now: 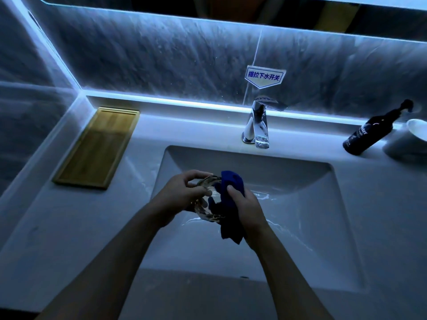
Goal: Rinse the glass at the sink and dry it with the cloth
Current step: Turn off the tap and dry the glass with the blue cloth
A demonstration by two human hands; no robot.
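Over the white sink basin (300, 204), my left hand (182, 192) grips a clear glass (208, 210) lying tilted on its side. My right hand (247, 209) holds a dark blue cloth (228, 188) bunched against the glass's open end, with part of the cloth pushed inside and a loose tail hanging below my wrist. The glass is partly hidden by my fingers and the cloth. A chrome faucet (258, 125) stands behind the basin; no water is seen running from it.
A wooden tray (97, 146) lies on the counter at the left. A dark pump bottle (372, 132) and a white cup (413, 137) stand at the far right. A blue-lettered sign (264, 76) sticks to the wall above the faucet. Wet streaks mark the basin floor.
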